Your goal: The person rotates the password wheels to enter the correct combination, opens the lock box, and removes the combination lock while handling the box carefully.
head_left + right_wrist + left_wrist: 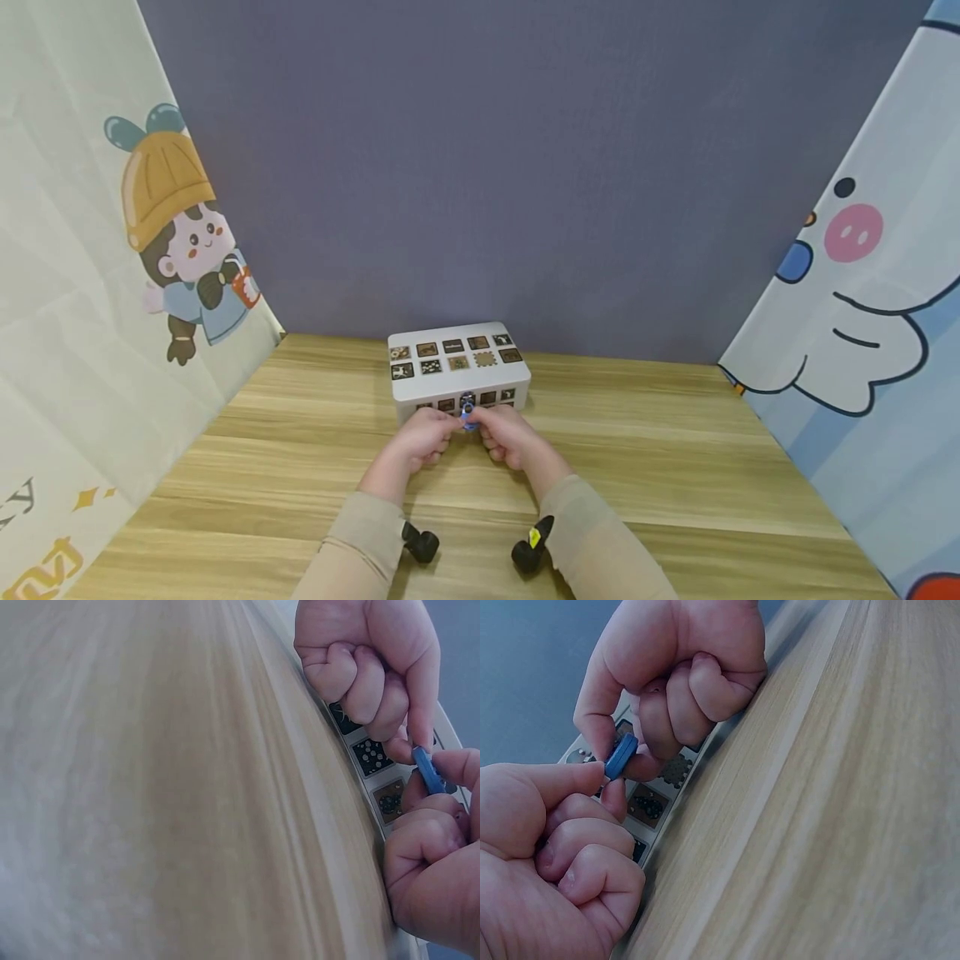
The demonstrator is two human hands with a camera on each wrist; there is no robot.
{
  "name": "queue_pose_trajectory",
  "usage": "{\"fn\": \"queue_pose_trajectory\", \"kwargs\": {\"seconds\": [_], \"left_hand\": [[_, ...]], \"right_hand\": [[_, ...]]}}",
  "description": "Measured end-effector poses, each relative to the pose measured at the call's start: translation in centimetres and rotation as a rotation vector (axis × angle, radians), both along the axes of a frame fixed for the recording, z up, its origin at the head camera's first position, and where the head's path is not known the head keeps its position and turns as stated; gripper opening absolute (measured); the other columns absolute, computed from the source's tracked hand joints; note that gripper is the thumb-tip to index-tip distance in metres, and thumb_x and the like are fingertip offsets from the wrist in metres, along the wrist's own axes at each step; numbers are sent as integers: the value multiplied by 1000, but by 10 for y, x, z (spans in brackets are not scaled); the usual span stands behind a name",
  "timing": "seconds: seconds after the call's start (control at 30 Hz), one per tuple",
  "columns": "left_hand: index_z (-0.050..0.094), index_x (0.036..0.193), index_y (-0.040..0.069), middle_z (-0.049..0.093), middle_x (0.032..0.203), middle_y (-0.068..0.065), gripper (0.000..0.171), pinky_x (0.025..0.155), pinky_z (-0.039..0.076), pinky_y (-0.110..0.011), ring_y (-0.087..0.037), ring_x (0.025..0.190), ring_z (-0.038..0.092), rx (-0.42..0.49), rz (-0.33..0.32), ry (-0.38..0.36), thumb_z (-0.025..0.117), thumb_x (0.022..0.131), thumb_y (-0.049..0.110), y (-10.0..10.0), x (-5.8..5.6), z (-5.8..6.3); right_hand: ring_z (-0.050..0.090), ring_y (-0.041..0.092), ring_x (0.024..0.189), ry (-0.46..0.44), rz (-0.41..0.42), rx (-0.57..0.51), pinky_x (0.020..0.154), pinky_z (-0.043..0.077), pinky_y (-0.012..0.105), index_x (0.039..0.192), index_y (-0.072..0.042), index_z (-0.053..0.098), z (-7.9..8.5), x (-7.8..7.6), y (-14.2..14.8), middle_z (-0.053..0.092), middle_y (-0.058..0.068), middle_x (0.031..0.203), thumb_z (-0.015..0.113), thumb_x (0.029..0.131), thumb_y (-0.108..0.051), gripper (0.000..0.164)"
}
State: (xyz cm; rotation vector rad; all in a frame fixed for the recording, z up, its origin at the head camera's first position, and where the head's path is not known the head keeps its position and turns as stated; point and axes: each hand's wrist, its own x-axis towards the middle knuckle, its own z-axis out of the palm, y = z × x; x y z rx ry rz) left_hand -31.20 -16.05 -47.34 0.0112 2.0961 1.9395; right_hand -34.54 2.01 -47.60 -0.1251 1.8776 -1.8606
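Observation:
A white box with rows of dark, stamp-like pictures on its lid and front stands shut on the table. At the middle of its front hangs a small blue padlock, by the latch. My left hand pinches the padlock from the left between thumb and forefinger, other fingers curled into the palm. From the right, my right hand pinches it too, its remaining fingers likewise folded. Between them the fingertips cover much of the padlock, and whether its shackle is open cannot be told.
The wood-grain table runs out on both sides of the box. A grey-purple panel rises just behind it. Printed cloths with cartoon figures hang at the left and right.

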Motion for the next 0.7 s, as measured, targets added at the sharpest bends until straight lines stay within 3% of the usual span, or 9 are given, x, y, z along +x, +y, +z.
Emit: {"fn": "queue_pose_trajectory", "kwargs": {"seconds": [0.7], "left_hand": [[69, 109, -6, 34, 54, 8, 29, 40, 27, -19, -6, 44, 29, -25, -8, 2, 63, 99, 21, -3, -1, 0]], "right_hand": [[24, 7, 43, 2, 7, 8, 38, 20, 21, 60, -16, 45, -2, -1, 3, 29, -8, 51, 70, 87, -27, 37]]}}
